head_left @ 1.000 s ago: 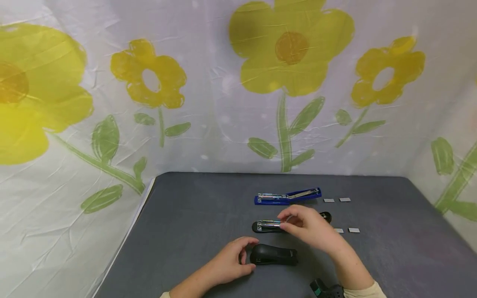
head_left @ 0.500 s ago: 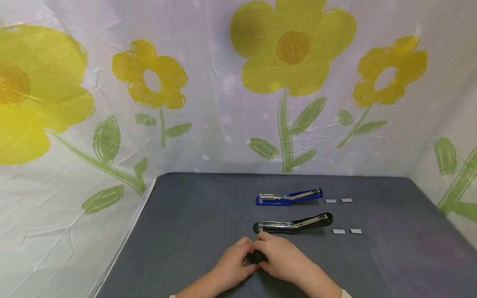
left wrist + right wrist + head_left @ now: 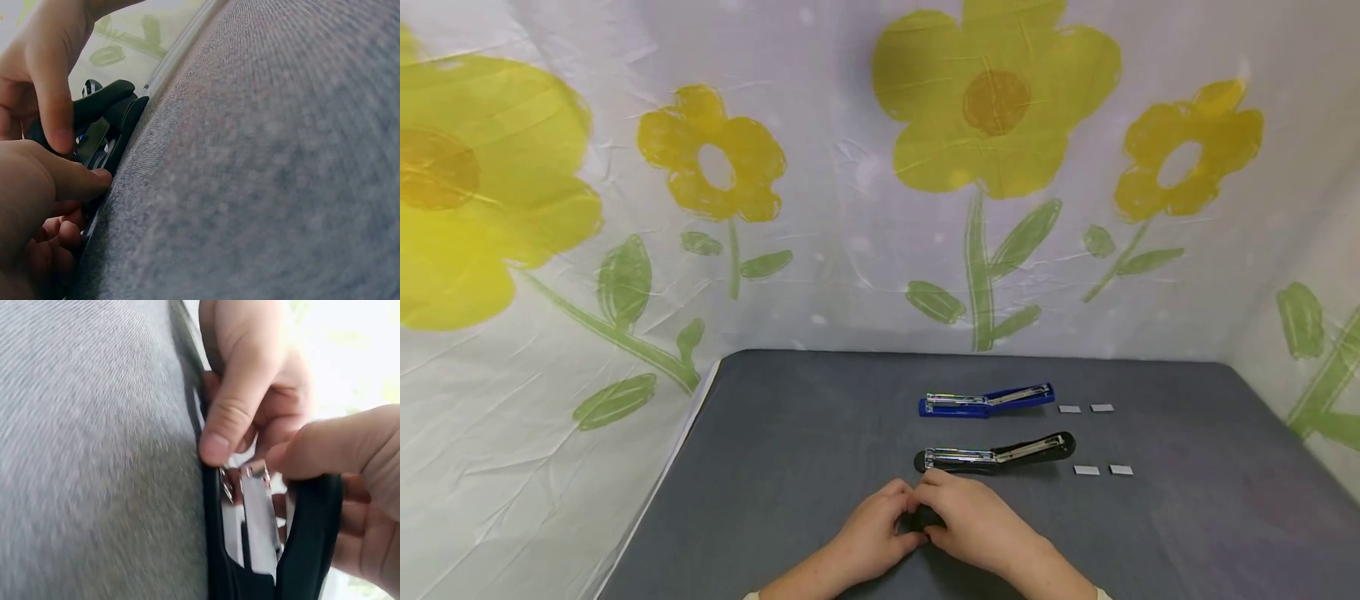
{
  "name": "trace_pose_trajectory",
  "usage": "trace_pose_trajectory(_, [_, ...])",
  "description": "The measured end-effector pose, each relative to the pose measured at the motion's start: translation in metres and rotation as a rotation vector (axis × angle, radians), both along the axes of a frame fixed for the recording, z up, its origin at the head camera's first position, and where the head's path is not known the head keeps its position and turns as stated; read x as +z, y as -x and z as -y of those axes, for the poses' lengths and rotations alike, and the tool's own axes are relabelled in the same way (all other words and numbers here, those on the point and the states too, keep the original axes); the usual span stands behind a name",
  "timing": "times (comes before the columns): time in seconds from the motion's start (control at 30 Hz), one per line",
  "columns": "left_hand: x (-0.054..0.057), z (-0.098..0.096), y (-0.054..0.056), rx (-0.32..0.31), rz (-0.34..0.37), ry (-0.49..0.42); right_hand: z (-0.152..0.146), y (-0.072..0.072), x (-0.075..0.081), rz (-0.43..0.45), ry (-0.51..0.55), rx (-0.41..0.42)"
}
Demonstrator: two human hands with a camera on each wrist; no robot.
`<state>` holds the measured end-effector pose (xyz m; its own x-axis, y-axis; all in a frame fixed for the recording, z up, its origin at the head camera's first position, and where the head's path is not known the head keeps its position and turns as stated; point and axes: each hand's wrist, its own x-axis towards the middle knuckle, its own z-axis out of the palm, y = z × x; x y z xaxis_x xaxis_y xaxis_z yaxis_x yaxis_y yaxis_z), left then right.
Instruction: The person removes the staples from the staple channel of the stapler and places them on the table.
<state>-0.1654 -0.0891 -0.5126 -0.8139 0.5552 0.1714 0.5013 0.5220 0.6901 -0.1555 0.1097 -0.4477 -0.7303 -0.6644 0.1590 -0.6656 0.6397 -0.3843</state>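
A black stapler [image 3: 312, 531] lies on the table between both hands, mostly hidden by them in the head view. In the wrist views its upper arm stands apart from the base, showing the metal staple channel [image 3: 259, 512]. My left hand [image 3: 874, 533] holds the front end of the base, thumb on top of it. The right hand [image 3: 976, 521] grips the upper arm at the same end. Just behind the hands lies another black stapler [image 3: 992, 454], folded wide open, and farther back a blue stapler [image 3: 985, 402] lies opened likewise.
A pair of small staple strips [image 3: 1086, 471] lies right of the opened black stapler, and another pair of staple strips [image 3: 1069, 409] right of the blue one. The grey table [image 3: 790, 433] ends at a flower-printed curtain [image 3: 842, 275].
My right hand has come from the opened black stapler down and left to the nearest stapler, which was closed. Both hands now hold it, its arm parted from the base.
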Motion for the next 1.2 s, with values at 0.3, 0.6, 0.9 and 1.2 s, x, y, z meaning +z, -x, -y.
trace_pose_trajectory(0.3, [-0.002,0.001,0.001,0.005,0.000,-0.002,-0.028,-0.003,0.011,0.022,0.187,-0.012])
trace_pose_trajectory(0.6, [-0.003,-0.001,0.000,-0.005,-0.028,-0.012,-0.059,-0.010,0.017,-0.089,0.305,-0.014])
trace_pose_trajectory(0.9, [-0.003,-0.001,0.002,-0.003,-0.008,0.012,-0.080,-0.014,0.023,-0.001,0.306,-0.055])
trace_pose_trajectory(1.2, [-0.003,-0.001,0.000,-0.001,-0.014,0.022,-0.110,-0.013,0.037,0.113,0.209,-0.133])
